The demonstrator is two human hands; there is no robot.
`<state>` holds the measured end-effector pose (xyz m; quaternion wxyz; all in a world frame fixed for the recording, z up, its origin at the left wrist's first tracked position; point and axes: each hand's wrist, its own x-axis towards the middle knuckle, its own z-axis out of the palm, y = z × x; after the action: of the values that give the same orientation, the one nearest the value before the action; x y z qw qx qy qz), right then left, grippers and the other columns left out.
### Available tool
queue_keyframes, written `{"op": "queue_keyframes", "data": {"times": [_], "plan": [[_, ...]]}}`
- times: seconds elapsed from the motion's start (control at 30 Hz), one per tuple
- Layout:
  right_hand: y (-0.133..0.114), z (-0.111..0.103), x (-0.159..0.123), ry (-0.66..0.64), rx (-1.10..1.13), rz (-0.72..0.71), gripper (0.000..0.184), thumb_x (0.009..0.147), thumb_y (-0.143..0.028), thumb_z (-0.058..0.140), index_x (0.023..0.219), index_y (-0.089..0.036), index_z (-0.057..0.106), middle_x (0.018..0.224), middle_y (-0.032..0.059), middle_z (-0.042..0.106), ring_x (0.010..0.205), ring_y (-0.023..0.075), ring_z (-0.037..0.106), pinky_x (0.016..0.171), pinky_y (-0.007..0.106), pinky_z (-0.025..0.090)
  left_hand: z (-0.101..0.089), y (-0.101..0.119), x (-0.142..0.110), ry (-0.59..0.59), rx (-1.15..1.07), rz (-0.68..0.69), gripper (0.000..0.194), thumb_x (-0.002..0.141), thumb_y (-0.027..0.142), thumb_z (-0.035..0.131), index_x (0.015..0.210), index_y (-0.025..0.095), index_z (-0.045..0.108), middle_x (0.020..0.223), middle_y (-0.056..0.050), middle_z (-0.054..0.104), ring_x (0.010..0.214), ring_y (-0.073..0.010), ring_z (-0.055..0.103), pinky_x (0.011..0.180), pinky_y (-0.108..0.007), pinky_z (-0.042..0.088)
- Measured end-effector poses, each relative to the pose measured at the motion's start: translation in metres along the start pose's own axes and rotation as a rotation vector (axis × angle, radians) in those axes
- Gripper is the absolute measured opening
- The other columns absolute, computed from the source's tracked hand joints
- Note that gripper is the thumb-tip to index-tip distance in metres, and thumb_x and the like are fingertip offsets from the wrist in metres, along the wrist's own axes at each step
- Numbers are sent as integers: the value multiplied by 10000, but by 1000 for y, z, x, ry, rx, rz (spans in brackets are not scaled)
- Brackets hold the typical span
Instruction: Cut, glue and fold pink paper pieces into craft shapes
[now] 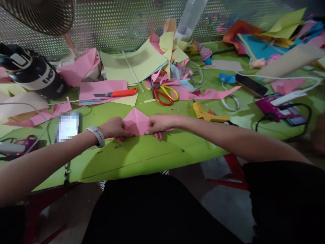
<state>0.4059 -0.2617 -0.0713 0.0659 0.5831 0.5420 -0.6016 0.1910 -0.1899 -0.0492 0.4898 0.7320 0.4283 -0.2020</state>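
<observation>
A pink sheet of paper point(136, 122), folded to a point at its far end, lies on the green table between my hands. A crease runs down its middle. My left hand point(117, 128), with a white band at the wrist, is closed on its left side, thumb on top. On the right side, my right hand point(157, 126) pinches the paper near its front edge, fingers curled under. Beyond the paper lie a red-handled box cutter point(124, 92) and scissors point(166, 95) with red and yellow handles. A yellow glue gun point(209, 114) rests past my right forearm.
A lit phone point(68, 127) lies left, near my left forearm. A black bottle point(35, 73) and a fan point(40, 15) stand at the back left. Paper scraps point(177, 74) heap along the back. A dark phone point(251, 85), a purple device point(273, 106) and cables are at right.
</observation>
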Motion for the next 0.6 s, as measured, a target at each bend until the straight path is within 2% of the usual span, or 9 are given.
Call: {"op": "queue_keyframes", "data": {"times": [0.23, 0.4, 0.53, 0.6], "plan": [[-2, 0, -1, -35, -13, -3, 358, 927, -412, 633, 680, -169, 541, 554, 18, 671, 555, 144, 696, 503, 225, 471, -13, -41, -29, 44, -20, -76, 437, 701, 568, 773, 549, 184, 628, 593, -73, 704, 593, -196, 684, 584, -322, 550], [-5, 1, -4, -37, -28, -1, 362, 931, -398, 634, 671, -163, 542, 549, 9, 661, 512, 117, 675, 478, 205, 451, -24, -65, -45, 59, 25, -154, 505, 668, 639, 760, 500, 191, 600, 585, -87, 693, 579, -205, 668, 569, -336, 537], [-3, 1, -2, -35, -19, -9, 398, 884, -468, 679, 676, -159, 537, 556, 6, 663, 493, 114, 663, 474, 208, 455, -38, -71, -59, 82, 53, -256, 441, 694, 562, 765, 502, 194, 617, 617, -87, 701, 601, -213, 670, 613, -352, 532], [-2, 0, -1, -42, -22, -20, 440, 846, -530, 702, 676, -159, 538, 553, 5, 659, 499, 119, 663, 481, 213, 461, -44, -66, -68, 138, 217, -294, 415, 727, 508, 740, 489, 193, 614, 597, -80, 689, 599, -217, 661, 631, -353, 516]]}}
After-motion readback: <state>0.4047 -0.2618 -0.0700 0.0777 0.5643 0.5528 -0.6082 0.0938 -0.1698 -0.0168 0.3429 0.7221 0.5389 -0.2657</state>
